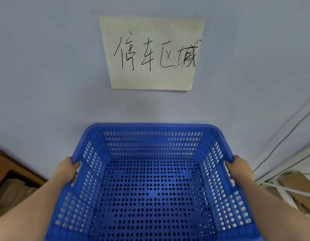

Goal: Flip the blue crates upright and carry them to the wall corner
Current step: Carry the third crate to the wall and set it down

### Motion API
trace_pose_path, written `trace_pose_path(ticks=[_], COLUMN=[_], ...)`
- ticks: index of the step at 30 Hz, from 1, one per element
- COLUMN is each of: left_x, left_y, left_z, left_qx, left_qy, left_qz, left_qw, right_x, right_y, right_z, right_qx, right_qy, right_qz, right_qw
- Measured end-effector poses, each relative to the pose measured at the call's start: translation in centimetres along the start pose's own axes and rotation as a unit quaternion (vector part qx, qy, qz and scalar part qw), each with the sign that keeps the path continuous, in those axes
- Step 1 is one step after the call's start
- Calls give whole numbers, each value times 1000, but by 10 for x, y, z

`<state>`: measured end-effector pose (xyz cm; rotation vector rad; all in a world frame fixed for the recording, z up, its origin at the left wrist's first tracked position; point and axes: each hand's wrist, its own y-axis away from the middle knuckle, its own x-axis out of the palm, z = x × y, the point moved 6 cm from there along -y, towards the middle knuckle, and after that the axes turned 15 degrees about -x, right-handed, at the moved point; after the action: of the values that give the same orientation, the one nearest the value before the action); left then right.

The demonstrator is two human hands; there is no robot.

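A blue perforated plastic crate [151, 127] is upright in front of me, its open top facing up and its inside empty. My left hand [66, 170] grips the rim on its left side, fingers hooked through the handle opening. On the right side, my right hand [239, 168] holds the rim the same way. The crate's far edge is close to a pale blue wall [46, 75]. Whether the crate rests on anything is hidden beneath it.
A lined paper sign [151, 53] with handwritten characters is taped to the wall above the crate. Brown cardboard boxes [10, 180] stand at the lower left. At the right are cardboard pieces [294, 181], a white frame [288, 190] and cables along the wall.
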<state>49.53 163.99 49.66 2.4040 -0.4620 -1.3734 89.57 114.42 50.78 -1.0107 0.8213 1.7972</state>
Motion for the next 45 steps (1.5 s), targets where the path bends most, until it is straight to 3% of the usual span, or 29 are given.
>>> trace_pose_path(ticks=[22, 31, 37, 42, 45], left_x=[1, -2, 4, 18, 19], left_y=[4, 11, 46, 88, 111], left_z=[11, 6, -1, 4, -8], left_qx=[12, 22, 65, -3, 52], left_qy=[-19, -49, -185, -290, -327], left_qz=[-14, -53, -136, -120, -113], left_qw=[1000, 997, 971, 949, 937], right_x=[4, 3, -2, -7, -8], right_y=[6, 5, 13, 30, 41], right_z=[-7, -7, 0, 12, 15], right_qx=[-2, -3, -12, -79, -120], right_qy=[29, 34, -16, -44, 4], right_qz=[-23, -24, -33, -50, -25], right_qw=[999, 999, 999, 995, 992])
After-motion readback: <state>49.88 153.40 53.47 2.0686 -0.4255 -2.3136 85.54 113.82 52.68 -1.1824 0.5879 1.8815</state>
